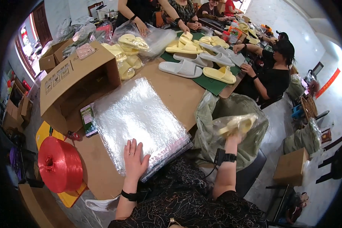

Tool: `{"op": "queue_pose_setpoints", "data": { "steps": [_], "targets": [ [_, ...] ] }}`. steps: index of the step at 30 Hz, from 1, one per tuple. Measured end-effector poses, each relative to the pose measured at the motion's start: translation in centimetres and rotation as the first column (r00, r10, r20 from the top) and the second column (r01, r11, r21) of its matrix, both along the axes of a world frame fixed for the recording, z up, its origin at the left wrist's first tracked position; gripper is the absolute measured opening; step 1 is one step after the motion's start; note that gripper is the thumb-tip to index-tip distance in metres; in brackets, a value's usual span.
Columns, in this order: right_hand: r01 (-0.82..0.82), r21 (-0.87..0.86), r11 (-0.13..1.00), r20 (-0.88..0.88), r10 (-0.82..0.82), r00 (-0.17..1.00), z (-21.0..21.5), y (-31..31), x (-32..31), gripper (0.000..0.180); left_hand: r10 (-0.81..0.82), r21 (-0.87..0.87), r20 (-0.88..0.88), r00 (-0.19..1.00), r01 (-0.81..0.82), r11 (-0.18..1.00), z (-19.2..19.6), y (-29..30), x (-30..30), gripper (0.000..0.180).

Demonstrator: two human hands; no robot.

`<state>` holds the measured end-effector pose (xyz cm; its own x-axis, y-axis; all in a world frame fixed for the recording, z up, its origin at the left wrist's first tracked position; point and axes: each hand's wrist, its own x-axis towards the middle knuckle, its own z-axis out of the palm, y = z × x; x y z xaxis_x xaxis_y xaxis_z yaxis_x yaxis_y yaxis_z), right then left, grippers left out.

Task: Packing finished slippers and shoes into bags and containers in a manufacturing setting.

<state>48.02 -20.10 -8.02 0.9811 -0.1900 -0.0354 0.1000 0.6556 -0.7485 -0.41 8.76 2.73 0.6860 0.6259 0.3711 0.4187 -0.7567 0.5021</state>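
Observation:
My left hand point(135, 157) lies flat, fingers stretched, on the near edge of a thick stack of clear plastic bags point(140, 110) on the table. Off to the right, my right hand point(236, 137) grips a pair of yellow slippers point(244, 124) inside a clear bag. That pair is over the mouth of a large green woven sack point(256, 142), standing beside the table. The slippers hide part of my right fingers.
An open cardboard box point(79, 76), a phone point(88, 119) and a red twine roll point(60, 164) sit to the left. Yellow slippers point(220, 75) and grey slippers point(180, 69) cover a green mat point(212, 86) at the far side. A co-worker point(273, 72) in black handles slippers at right; others work beyond.

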Motion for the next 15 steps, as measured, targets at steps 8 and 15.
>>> {"op": "queue_pose_setpoints", "data": {
  "steps": [8,15],
  "targets": [
    [0.173,-0.413,0.894,0.053,-0.166,0.985,7.0,13.4,-8.0,0.026,0.08,0.019,-0.027,0.996,-0.079,0.997,0.3,0.4,-2.5,0.054],
    [-0.56,-0.525,0.641,-0.027,0.646,0.763,14.2,31.8,-6.3,0.058,0.111,-0.021,-0.066,0.992,-0.113,0.993,0.3,0.6,-2.8,0.055]
  ]
}}
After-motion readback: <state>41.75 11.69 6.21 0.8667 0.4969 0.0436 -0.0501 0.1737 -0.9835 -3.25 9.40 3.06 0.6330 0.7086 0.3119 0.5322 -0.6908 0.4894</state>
